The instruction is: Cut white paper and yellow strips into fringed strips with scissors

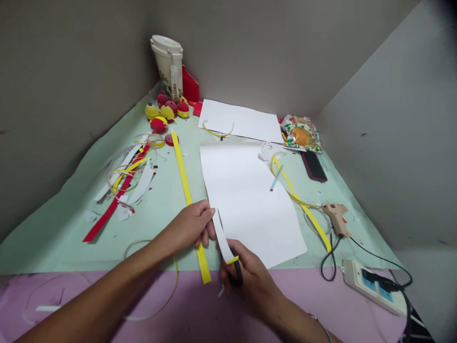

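A large white paper sheet (250,200) lies before me, with a narrow strip (222,238) partly cut along its left edge. My right hand (246,271) is closed around the dark handles of scissors (234,274), whose blades sit in the cut. My left hand (200,221) pinches the sheet's left edge at the strip, just ahead of the blades. The strip's near end curls over the right hand and shows a bit of yellow. Under the left hand runs a flat yellow strip (182,166).
Paper scraps and a red strip (103,221) lie left. Red-and-yellow balls (159,125) sit by a lidded cup (167,62). Rightward are a yellow strip (314,221), a glue gun (335,216), a power strip (371,286), a phone (314,166), a packet (302,133) and a pen (276,178).
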Demonstrator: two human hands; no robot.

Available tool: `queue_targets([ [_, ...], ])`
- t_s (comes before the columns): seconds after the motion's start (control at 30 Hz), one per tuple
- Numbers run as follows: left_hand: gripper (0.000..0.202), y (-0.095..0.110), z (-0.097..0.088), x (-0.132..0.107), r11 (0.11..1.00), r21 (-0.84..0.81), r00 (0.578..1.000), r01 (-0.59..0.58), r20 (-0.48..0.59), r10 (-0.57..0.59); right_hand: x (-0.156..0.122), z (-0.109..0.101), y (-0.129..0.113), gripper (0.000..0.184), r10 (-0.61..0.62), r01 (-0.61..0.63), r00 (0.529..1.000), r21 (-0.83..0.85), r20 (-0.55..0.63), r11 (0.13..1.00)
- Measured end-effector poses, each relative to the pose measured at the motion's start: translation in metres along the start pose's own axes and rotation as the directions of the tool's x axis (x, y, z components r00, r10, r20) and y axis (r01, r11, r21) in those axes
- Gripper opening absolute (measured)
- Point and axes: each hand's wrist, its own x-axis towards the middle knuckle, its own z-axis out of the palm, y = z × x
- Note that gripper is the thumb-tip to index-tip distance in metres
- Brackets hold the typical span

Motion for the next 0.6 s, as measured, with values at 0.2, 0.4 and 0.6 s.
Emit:
queue_targets([
  [0.2,0.022,-0.0015,0.0001,0.0021,1.0,0.017,1.0,-0.001,0.007,0.001,0.002,-0.0011,0.0027,0.028,-0.011,0.011,1.0,0.006,0.008,1.0],
  [0.4,0.021,-0.0037,-0.0002,0.0019,1.0,0.025,1.0,-0.016,0.013,0.016,0.0016,0.0006,-0.0013,0.03,-0.004,0.004,1.0,0.009,-0.017,1.0],
  [0.6,0.02,-0.0016,0.0007,0.0011,1.0,0.026,1.0,-0.002,0.011,0.001,0.0007,-0.0006,-0.0002,0.03,-0.016,0.016,1.0,-0.019,-0.016,1.0],
])
